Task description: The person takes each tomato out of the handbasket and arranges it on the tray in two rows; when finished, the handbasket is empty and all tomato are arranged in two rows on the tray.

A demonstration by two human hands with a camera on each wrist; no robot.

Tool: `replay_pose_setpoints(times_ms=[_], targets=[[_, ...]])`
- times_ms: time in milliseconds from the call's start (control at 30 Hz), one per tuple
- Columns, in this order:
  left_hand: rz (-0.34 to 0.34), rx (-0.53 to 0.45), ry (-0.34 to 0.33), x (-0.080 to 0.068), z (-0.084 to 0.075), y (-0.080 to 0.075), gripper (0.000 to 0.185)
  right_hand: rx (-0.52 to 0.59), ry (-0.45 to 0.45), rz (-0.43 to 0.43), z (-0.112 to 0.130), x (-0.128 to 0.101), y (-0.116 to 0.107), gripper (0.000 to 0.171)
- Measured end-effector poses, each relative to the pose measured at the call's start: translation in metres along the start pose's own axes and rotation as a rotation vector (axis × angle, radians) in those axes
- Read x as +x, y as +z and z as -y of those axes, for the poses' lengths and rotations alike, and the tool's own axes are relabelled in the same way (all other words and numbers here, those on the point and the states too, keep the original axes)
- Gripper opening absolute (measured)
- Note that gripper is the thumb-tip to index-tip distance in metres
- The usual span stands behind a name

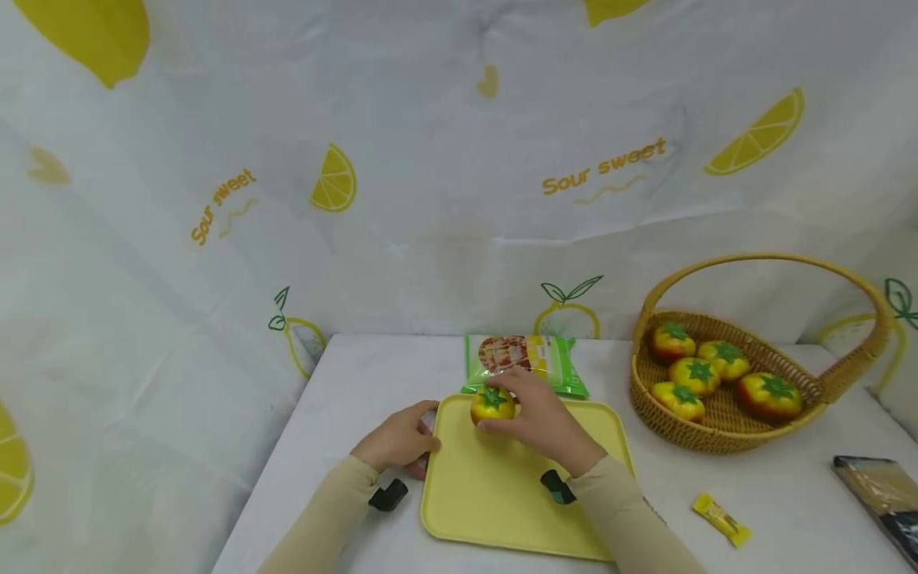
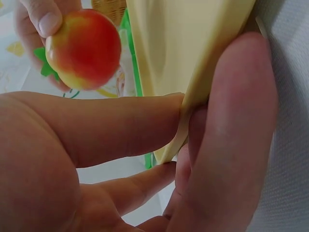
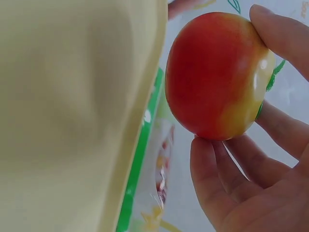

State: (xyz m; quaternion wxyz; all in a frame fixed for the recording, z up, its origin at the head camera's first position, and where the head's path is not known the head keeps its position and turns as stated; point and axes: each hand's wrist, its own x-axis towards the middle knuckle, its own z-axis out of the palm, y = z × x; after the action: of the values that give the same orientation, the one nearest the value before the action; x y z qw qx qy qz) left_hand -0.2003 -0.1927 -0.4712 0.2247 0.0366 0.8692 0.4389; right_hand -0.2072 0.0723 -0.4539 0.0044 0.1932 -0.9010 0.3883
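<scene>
A yellow rectangular tray (image 1: 502, 494) lies on the white table. My left hand (image 1: 398, 438) pinches its left rim, thumb above and fingers beneath, as the left wrist view shows. Above the tray's far left part, my right hand (image 1: 538, 414) holds a red-and-yellow tomato (image 1: 492, 406) with a green leafy top. The right wrist view shows the tomato (image 3: 217, 77) between thumb and fingers, its red underside apart from the tray (image 3: 63, 116). Behind the tray lies a green-and-white food packet (image 1: 552, 363), partly covered by the right hand in the head view.
A wicker basket (image 1: 717, 438) with a tall handle stands at the right, with several similar tomatoes (image 1: 770, 396) inside. Nearer the front lie a small yellow wrapped bar (image 1: 720, 520) and a dark-edged packet (image 1: 878, 486). A lemon-print cloth (image 1: 445, 199) hangs behind the table.
</scene>
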Motion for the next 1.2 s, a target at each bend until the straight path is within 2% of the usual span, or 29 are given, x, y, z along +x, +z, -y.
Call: replay_pose_setpoints(times_ms=[333,567,1200], targets=[[0.009,-0.015,-0.01,0.0,-0.001,0.002,0.071,0.023,0.049,0.063,0.003,0.001,0.024,0.06],[0.002,-0.007,-0.006,0.001,0.0,0.001,0.07,0.002,-0.017,0.069,0.001,0.003,0.028,0.059],[-0.007,0.018,-0.011,0.0,-0.002,0.0,0.069,0.012,-0.011,0.063,0.007,0.004,0.034,0.061]])
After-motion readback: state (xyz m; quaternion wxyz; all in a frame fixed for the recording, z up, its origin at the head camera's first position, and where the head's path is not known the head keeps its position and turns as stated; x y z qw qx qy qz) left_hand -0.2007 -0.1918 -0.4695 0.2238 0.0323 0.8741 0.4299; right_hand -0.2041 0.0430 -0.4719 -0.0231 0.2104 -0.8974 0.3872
